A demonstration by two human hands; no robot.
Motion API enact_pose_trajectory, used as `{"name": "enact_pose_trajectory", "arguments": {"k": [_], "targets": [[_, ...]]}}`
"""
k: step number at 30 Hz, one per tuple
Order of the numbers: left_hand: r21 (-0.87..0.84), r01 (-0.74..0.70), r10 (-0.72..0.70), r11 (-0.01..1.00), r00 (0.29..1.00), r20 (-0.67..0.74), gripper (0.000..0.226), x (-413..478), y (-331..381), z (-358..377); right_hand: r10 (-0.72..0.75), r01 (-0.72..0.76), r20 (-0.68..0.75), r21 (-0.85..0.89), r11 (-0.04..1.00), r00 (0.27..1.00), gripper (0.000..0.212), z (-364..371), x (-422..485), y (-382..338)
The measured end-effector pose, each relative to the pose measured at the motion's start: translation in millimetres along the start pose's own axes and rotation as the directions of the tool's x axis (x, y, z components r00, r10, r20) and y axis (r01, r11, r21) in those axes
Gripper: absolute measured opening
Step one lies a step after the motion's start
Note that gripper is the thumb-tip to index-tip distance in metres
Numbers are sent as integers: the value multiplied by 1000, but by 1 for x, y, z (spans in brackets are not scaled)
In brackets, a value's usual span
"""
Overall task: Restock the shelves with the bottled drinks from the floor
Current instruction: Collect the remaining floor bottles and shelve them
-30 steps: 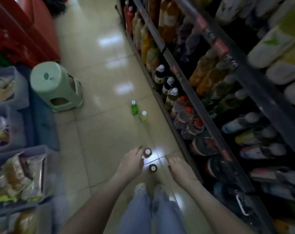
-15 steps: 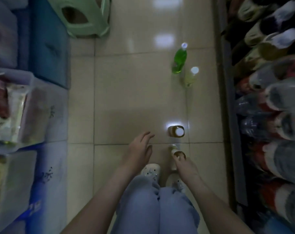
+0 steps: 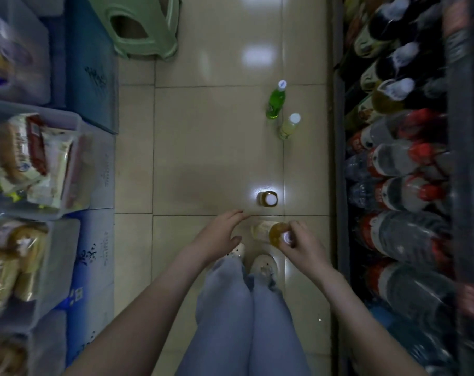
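**Amber bottle (image 3: 273, 234) held at the neck by the right hand (image 3: 303, 245)**

Amber liquid fills the small bottle that the right hand grasps. Its fingers and thumb curl round the neck just under the white cap. The bottle leans, with its pale base pointing away from the person and toward the left hand (image 3: 219, 234). It sits low over the beige tiled floor (image 3: 203, 147), right in front of the person's white shoes (image 3: 263, 264). I cannot tell whether the base touches the tile. The left hand hovers just beside it, fingers loose and slightly spread, holding nothing.

Just beyond the held bottle, a second amber bottle (image 3: 267, 198) stands upright on the floor, white cap up, in a bright patch of reflected light. Farther along the aisle a green bottle (image 3: 276, 103) and a pale yellow bottle (image 3: 288, 127) stand close together. Both are white-capped and stand near the foot of the shelves (image 3: 336, 172).

The shelves run along the right side, packed with bottled drinks (image 3: 398, 191). Those nearer the person are clear with red labels. Those farther on are dark or yellowish with white caps.

On the left, clear plastic bins (image 3: 77, 120) hold bagged snacks (image 3: 32, 158), with blue cartons (image 3: 92, 77) next to them. A pale green plastic stool (image 3: 143, 36) stands farther up the aisle, beside the cartons. The person's legs, in light blue jeans (image 3: 230, 321), fill the bottom of the view.
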State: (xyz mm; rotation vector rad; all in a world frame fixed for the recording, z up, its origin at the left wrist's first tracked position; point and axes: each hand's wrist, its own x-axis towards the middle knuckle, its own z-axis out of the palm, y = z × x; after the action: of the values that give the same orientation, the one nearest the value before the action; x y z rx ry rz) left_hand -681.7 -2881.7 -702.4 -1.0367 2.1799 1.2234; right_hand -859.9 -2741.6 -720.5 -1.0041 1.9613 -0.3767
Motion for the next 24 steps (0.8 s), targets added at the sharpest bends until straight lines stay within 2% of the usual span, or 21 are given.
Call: {"name": "enact_pose_trajectory", "arguments": {"k": [3,6,9,12,15,19,21,24], "targets": [[28,-56,53,998,994,97,82,-38,48,-40,-40,64,-117,208,976,992,13,-65,-63,-62],[97,-179,164,979,975,148,94,-69,99,-77,-82,146,-200,330,933,976,16,-126,-120,-118],[58,-257,249,965,961,118,71,-102,152,-113,-77,202,-323,376,904,943,20,-172,-168,-154],[123,-337,322,933,938,131,49,-136,209,-138,107,187,-450,560,807,887,29,-199,-211,-167],[77,-415,394,906,898,197,41,-163,266,-139,264,177,-493,679,712,829,55,-207,-259,-160],[-79,-518,513,852,794,326,34,-205,340,-114,360,176,-502,741,648,787,44,-196,-332,-154],[-82,-574,554,814,728,403,40,-230,369,-93,433,230,-528,787,573,730,36,-191,-368,-150],[-71,-618,559,783,649,516,45,-264,399,-58,513,258,-558,800,541,653,37,-183,-421,-133]]}}
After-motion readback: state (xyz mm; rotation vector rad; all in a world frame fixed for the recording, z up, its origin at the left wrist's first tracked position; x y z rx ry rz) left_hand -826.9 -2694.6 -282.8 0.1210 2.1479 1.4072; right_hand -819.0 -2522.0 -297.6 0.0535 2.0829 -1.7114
